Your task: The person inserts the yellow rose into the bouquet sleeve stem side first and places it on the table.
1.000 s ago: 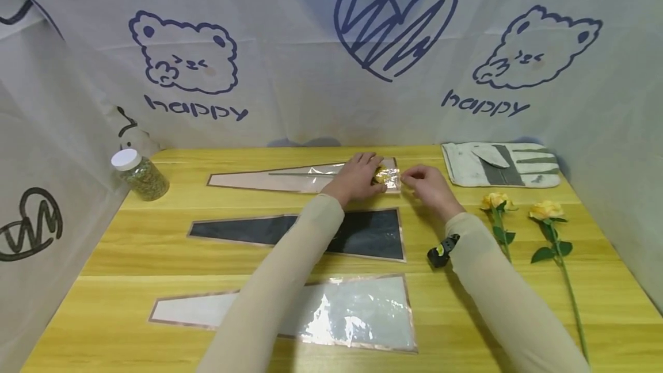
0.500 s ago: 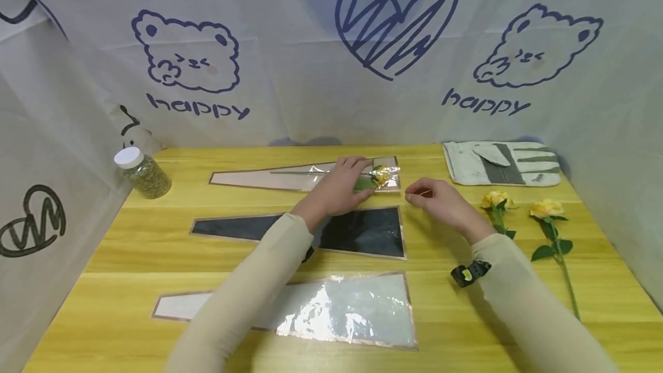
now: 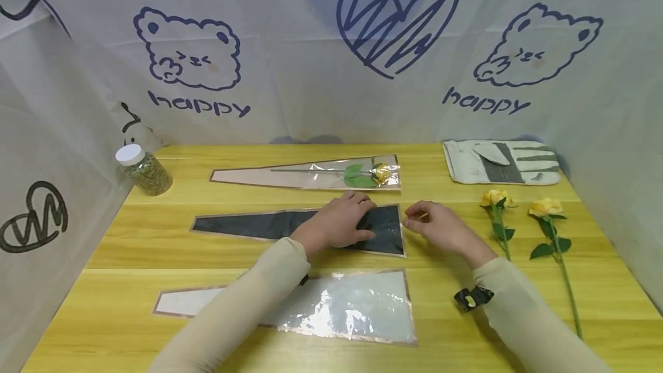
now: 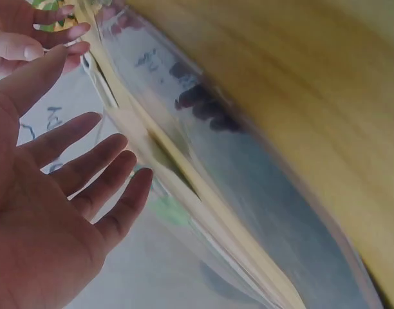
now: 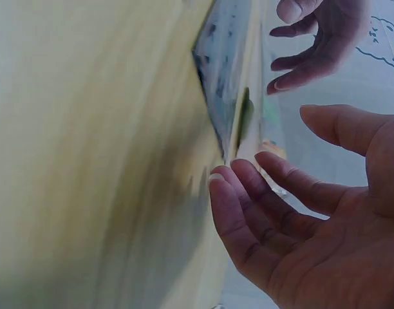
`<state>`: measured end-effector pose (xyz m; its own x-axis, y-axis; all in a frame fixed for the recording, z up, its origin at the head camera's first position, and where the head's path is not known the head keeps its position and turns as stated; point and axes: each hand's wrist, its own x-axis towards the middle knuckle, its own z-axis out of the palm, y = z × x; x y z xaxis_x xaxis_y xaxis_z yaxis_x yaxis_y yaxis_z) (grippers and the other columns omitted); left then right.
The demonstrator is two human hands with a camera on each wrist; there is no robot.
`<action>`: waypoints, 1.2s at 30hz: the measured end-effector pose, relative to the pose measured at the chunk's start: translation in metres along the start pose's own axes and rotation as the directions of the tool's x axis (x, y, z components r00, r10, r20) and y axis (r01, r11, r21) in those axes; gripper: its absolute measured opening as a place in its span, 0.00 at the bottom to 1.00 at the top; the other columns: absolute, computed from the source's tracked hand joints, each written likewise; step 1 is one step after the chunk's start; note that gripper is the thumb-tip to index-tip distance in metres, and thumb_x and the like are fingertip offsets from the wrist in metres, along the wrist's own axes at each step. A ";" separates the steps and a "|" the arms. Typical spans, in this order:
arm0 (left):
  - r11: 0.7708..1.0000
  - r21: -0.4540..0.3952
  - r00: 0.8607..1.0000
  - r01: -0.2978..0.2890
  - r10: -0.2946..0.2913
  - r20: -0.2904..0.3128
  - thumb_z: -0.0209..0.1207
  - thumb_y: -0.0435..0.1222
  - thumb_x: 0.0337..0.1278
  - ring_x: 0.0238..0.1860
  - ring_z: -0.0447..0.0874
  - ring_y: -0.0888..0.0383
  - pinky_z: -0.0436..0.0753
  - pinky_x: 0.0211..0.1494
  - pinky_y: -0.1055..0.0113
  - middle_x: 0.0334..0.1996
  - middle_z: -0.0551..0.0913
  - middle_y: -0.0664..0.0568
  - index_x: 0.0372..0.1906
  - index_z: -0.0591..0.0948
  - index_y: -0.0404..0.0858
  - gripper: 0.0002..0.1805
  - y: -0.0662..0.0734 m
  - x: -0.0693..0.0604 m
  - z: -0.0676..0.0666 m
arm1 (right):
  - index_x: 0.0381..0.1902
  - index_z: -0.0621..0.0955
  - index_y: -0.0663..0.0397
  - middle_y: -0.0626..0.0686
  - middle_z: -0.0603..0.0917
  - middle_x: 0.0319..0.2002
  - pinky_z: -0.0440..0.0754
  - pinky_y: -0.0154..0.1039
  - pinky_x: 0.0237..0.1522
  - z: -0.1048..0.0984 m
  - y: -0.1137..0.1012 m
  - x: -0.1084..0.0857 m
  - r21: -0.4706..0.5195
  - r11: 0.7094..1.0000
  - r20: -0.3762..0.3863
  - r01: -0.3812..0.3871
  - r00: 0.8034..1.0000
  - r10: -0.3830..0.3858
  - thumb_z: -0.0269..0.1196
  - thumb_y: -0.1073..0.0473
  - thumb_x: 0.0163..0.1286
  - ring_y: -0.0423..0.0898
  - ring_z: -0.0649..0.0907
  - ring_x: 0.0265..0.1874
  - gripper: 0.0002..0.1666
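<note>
My left hand [image 3: 339, 220] is over the black tapered flower sleeve [image 3: 385, 229], its fingers relaxed and holding nothing. The left wrist view has that hand [image 4: 62, 193] with spread fingers, apart from the sleeve's surface. At the sleeve's wide right end is my right hand [image 3: 440, 228], loosely curved, with nothing between thumb and fingers; the right wrist view agrees, the fingertips [image 5: 216, 177] lying near the sleeve's corner. Just beyond, a pink clear-fronted sleeve [image 3: 238, 177] contains a yellow rose [image 3: 380, 173], its stem pointing left.
A white-and-clear sleeve [image 3: 357, 309] lies nearest me. To the right are two loose yellow roses, one shorter [image 3: 497, 217] and one long-stemmed [image 3: 561, 252], below a white-grey glove [image 3: 502, 163]. A white-lidded jar [image 3: 147, 174] stands at the back left. Cloth walls [image 3: 311, 73] enclose the table.
Both hands have left the pink sleeve and come toward me to the black one. The right fingers have come away from the pink sleeve's end, and the rose inside is uncovered.
</note>
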<state>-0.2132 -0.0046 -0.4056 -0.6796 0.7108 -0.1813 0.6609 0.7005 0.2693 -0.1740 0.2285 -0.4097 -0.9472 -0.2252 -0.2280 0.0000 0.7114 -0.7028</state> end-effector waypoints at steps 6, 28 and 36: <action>0.998 0.054 0.999 -0.043 0.042 0.023 0.62 0.55 0.62 0.65 0.64 0.51 0.70 0.63 0.56 0.67 0.67 0.48 0.72 0.66 0.41 0.39 0.017 0.009 0.008 | 0.57 0.76 0.70 0.61 0.81 0.49 0.77 0.52 0.50 0.007 0.004 -0.001 -0.026 0.999 0.017 -0.022 1.000 0.023 0.59 0.54 0.74 0.56 0.79 0.49 0.25; 0.987 0.159 0.995 -0.021 0.004 0.102 0.64 0.58 0.56 0.56 0.64 0.54 0.73 0.55 0.65 0.59 0.65 0.48 0.74 0.65 0.46 0.43 0.033 0.033 0.020 | 0.52 0.81 0.68 0.58 0.83 0.43 0.77 0.51 0.48 0.017 0.012 0.002 0.030 0.998 0.005 -0.051 0.999 0.051 0.59 0.59 0.72 0.51 0.80 0.43 0.18; 0.991 0.134 0.996 0.006 -0.018 0.089 0.64 0.60 0.54 0.58 0.64 0.52 0.72 0.59 0.63 0.62 0.64 0.46 0.75 0.63 0.48 0.46 0.032 0.033 0.021 | 0.57 0.77 0.71 0.62 0.81 0.48 0.76 0.52 0.50 0.019 0.008 0.001 0.055 0.994 0.007 -0.089 0.996 0.089 0.61 0.54 0.71 0.54 0.78 0.47 0.26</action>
<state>-0.2081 0.0425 -0.4228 -0.6605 0.7006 -0.2700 0.6932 0.7071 0.1393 -0.1691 0.2219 -0.4283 -0.9413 -0.1654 -0.2943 0.1024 0.6909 -0.7157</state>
